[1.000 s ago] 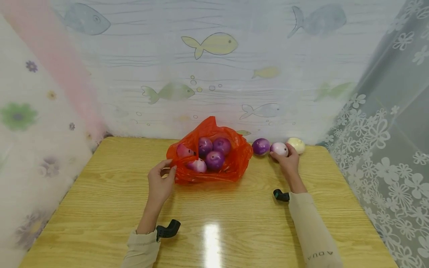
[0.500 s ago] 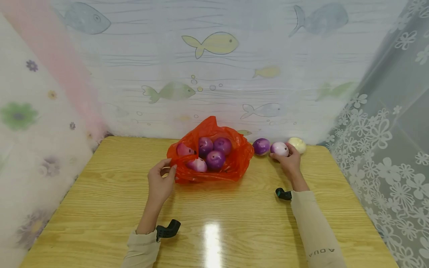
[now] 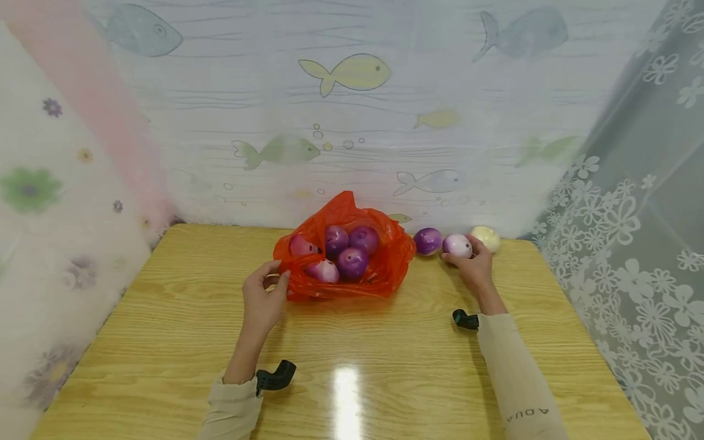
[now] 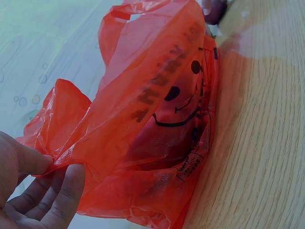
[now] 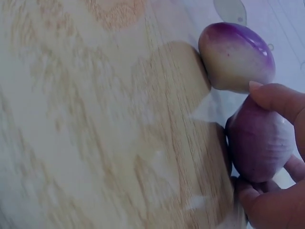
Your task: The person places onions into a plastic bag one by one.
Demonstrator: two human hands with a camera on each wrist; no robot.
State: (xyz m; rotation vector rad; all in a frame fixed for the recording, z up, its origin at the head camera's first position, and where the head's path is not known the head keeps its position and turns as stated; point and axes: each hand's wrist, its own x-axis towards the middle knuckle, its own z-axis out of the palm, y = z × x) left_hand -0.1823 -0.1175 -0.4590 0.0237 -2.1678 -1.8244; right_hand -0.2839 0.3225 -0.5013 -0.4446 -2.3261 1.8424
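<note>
In the head view, my left hand pinches the left edge of a red plastic bag between thumb and fingers. Several purple onions show in its wide mouth. A smiling-face print marks the bag's side in the left wrist view. My right hand grips a pale purple-and-white onion on the table, thumb on one side and fingers on the other. A darker purple onion lies just left of it, and a cream-white onion lies behind the fingers. The held onion's far side is hidden in the right wrist view.
The wooden table ends at a wall covering printed with fish, close behind the bag and the row of onions. A black wrist mount sits on the left forearm, another mount on the right.
My right wrist has shifted slightly to the right while its fingers stay on the same onion. My left hand and the bag look unchanged.
</note>
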